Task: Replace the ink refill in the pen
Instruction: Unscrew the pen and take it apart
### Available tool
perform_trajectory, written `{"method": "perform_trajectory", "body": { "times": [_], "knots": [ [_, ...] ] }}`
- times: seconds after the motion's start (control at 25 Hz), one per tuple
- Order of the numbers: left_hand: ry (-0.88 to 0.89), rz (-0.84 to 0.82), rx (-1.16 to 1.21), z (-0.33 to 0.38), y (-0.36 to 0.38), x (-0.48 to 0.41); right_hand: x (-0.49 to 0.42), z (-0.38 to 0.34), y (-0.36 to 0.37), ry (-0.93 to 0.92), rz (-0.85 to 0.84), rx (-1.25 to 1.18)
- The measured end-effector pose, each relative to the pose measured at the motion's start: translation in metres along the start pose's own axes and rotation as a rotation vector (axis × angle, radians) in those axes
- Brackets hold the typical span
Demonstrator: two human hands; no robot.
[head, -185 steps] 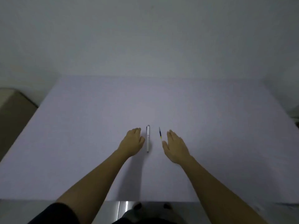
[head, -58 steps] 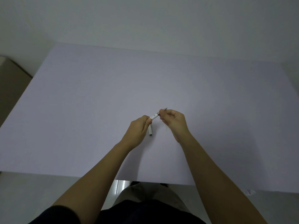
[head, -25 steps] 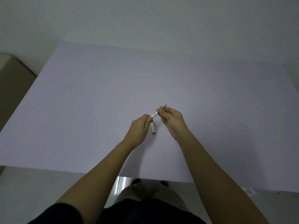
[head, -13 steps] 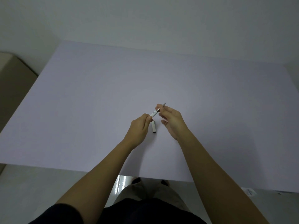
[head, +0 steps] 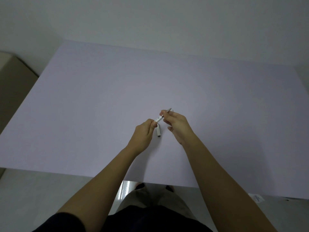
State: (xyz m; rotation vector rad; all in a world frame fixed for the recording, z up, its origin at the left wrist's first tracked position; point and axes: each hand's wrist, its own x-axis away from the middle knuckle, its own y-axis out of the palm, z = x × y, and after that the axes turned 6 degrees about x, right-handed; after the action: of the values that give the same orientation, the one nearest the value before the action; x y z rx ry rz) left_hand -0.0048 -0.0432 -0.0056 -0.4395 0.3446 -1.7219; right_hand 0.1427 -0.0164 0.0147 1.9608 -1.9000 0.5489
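Note:
I hold a white pen barrel (head: 158, 119) in the air between both hands, tilted up to the right. My left hand (head: 144, 133) pinches its lower end. My right hand (head: 176, 123) pinches the front section, whose grey tip (head: 169, 109) sticks out past my fingers. A gap with a thin rod shows between the white barrel and the front section. The white pen cap (head: 158, 132) lies on the table just below the hands. The spare refill is hidden, though a tiny dark point (head: 172, 110) shows behind my right hand.
The work surface is a large pale lilac table (head: 100, 106) against a white wall. A brown box or cabinet (head: 11, 81) stands off the left edge. A small paper label (head: 257, 198) lies on the floor at the lower right.
My right hand has drawn the front section slightly up and right, away from the barrel in my left hand. The cap has stayed on the table.

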Motion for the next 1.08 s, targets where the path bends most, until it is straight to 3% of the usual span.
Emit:
{"method": "perform_trajectory", "body": {
  "times": [0.12,0.28,0.44,0.68,1.08],
  "knots": [
    [-0.021,0.001,-0.008,0.000,0.000,-0.001,-0.001,0.001,-0.002,-0.004,-0.081,-0.052],
    [-0.005,-0.008,-0.023,0.001,0.001,0.000,-0.001,-0.001,0.003,-0.044,0.100,-0.105],
    [-0.021,0.003,-0.009,0.003,0.000,-0.002,-0.001,-0.001,0.003,-0.051,0.034,-0.205],
    [-0.036,-0.009,0.022,0.003,0.001,-0.002,0.001,-0.003,0.002,0.000,0.078,0.003],
    [-0.055,0.008,0.024,0.004,0.000,-0.003,0.002,-0.010,0.003,0.010,0.056,-0.060]
  ]
}}
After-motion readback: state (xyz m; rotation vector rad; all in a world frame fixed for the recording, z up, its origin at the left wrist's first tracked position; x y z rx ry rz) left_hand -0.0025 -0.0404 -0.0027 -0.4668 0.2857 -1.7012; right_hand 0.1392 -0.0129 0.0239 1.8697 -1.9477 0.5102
